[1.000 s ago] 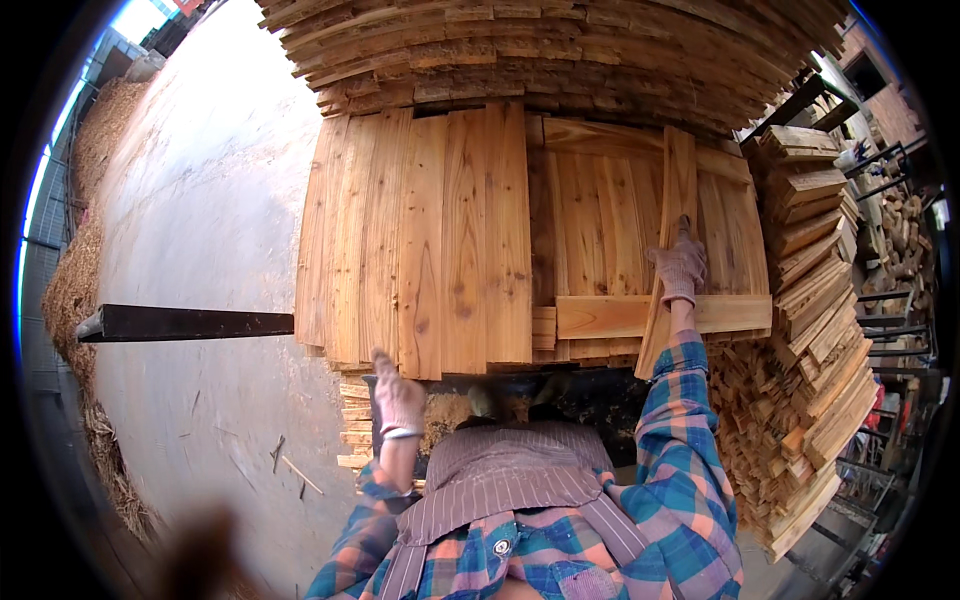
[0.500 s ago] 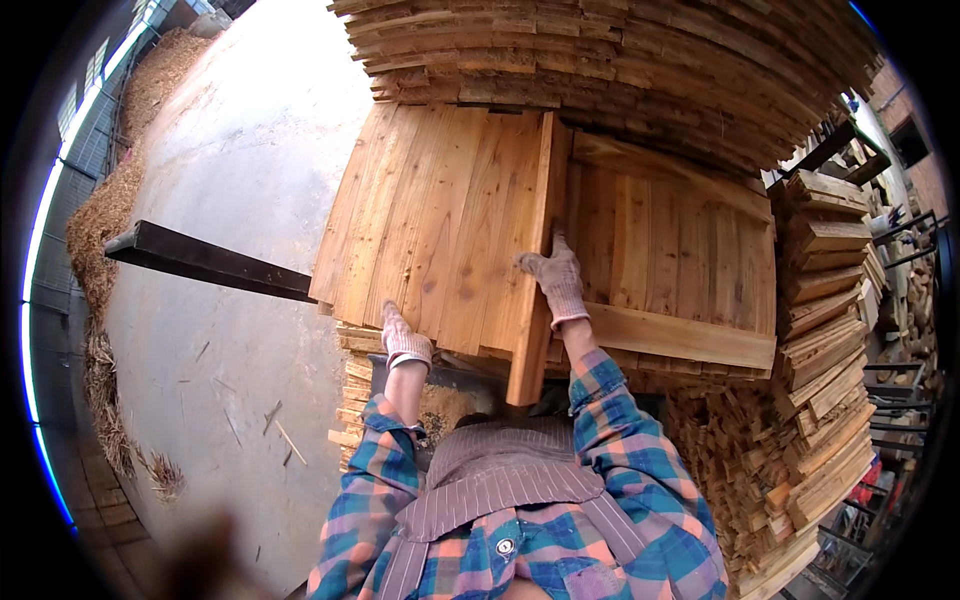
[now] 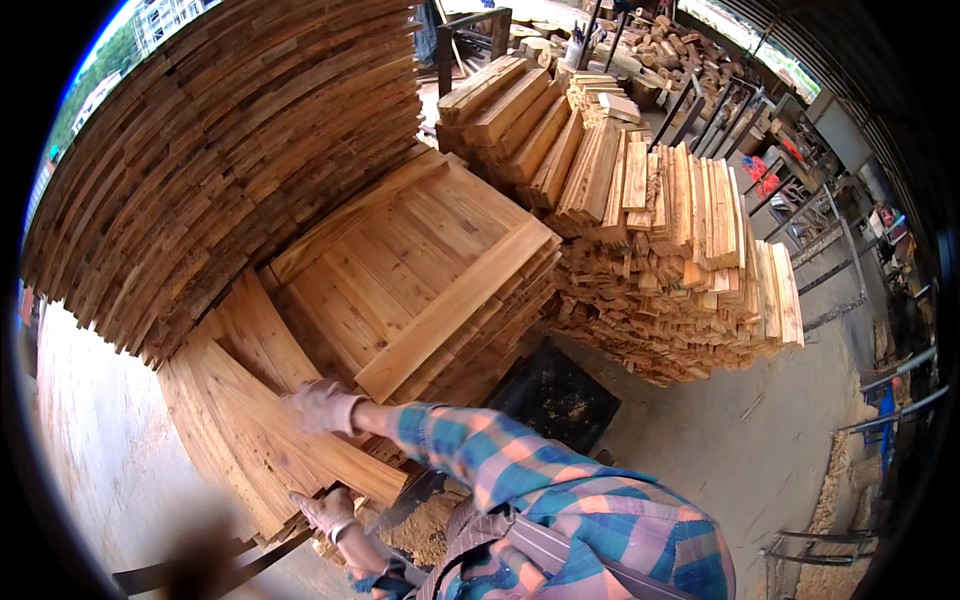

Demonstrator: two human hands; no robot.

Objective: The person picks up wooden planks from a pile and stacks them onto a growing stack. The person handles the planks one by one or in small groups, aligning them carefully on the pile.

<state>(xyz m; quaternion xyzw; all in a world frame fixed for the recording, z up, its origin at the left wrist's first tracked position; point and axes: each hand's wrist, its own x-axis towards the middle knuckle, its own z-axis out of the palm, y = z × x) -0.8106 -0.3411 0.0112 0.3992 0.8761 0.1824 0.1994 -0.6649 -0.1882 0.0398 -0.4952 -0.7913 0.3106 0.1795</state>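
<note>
My gloved right hand (image 3: 325, 406) lies on a long wooden board (image 3: 345, 452), its fingers stretched out and slightly blurred. That board rests on a wooden panel of joined planks (image 3: 215, 415), its near end sticking out past the panel's edge. At the near edge of this panel my gloved left hand (image 3: 326, 511) touches the wood with fingers extended. Beyond my right hand lies a framed plank panel (image 3: 395, 265), on top of a pile of similar boards. The undersides of both panels are hidden.
A tall stack of wooden strips (image 3: 210, 150) rises behind the panels. To the right stand more stacked wood pieces (image 3: 650, 220). A black box-like object (image 3: 556, 397) sits on the floor between. Metal racks (image 3: 720, 120) and logs (image 3: 665, 55) are farther back.
The view has turned to the right. The board that stood raised between the two panels now lies lower and flatter on the left panel. My right hand stays on it.
</note>
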